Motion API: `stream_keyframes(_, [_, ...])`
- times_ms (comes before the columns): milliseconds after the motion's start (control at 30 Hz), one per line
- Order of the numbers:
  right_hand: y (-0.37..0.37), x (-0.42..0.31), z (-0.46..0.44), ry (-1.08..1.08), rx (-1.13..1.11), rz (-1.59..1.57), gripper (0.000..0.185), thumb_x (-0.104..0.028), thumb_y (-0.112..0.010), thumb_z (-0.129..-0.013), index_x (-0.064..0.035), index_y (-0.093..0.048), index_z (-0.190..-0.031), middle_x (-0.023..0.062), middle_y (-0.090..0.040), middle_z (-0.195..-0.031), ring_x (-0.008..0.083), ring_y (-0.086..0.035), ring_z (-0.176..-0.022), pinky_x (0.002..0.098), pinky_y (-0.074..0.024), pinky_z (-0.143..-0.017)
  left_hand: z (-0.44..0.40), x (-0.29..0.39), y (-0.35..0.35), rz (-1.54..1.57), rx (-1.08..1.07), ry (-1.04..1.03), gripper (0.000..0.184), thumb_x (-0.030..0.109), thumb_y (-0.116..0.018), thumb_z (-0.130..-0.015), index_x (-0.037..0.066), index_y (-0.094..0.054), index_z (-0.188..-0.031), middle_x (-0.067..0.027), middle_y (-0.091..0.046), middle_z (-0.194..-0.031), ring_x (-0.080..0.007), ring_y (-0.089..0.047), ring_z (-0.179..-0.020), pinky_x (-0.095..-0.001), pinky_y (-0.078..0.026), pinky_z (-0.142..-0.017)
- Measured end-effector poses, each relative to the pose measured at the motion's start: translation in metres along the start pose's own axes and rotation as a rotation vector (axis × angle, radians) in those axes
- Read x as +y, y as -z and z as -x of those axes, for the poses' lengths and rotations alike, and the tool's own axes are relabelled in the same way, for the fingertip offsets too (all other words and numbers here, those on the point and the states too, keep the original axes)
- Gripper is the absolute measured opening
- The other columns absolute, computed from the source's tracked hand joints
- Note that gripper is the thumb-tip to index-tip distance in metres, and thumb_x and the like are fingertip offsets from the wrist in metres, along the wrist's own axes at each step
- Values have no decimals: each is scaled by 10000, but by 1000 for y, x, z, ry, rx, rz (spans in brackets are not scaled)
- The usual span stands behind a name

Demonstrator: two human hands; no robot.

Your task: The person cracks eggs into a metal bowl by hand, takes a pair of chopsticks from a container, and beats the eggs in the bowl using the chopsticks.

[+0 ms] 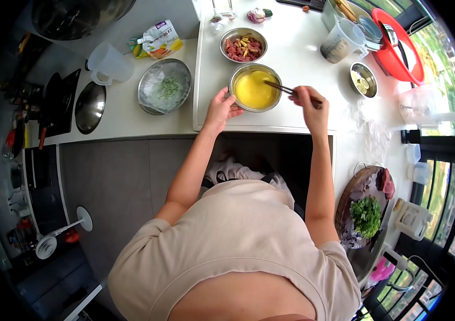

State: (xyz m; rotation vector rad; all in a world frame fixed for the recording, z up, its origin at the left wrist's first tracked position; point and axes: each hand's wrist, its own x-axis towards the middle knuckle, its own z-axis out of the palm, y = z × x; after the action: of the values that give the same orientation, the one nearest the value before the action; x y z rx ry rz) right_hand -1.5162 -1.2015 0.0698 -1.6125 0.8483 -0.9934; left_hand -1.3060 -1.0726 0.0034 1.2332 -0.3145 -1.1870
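Note:
A metal bowl [230,84] of yellow beaten egg [253,92] stands near the counter's front edge. My left hand [220,109] grips its left side, thumb at the rim and fingers against the outer wall. Dark chopsticks [281,87] are held in my closed right hand [311,104], to the right of the bowl, with their tips in the egg. Just behind stands another metal bowl [262,43] with pieces of red meat and yellowish strips.
Left are a plastic-lined bowl with chopped greens [164,86], a pouch [161,40], a plastic jug [111,63] and a lid [90,107]. Right are a measuring jug [342,38], a small bowl [363,80], a red basin [419,61] and a chopping board [353,195] with herbs and meat.

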Motion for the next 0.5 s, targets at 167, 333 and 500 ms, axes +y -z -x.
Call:
stream_keyframes(167, [8,-6,-3,-166,150,-45,341,-241,-553,-955,50,-620,-791,109,-641,-678,174,-657,-577,244,-535,-548,2,2,0,5,0,7,328,129,-479,-969,27,-450,-1279,-90,-635,-981,-161,-659,-752,-290,-577,-660])
stream_keyframes(333, [-5,-7,3,-179,11,-114,305,-214,-564,-949,58,-633,-832,111,-647,-706,179,-659,-582,252,-541,-556,1,3,0,-20,-28,14,378,123,-485,-963,32,-412,-1322,-98,-630,-1017,-175,-660,-803,-308,-578,-705])
stream_keyframes(500, [0,-2,1,-171,101,-101,335,-243,-560,-947,65,-637,-842,125,-653,-698,190,-668,-579,251,-541,-554,1,1,1,-12,-14,19,367,127,-485,-964,37,-423,-1314,-98,-632,-1014,-174,-660,-805,-308,-577,-706])
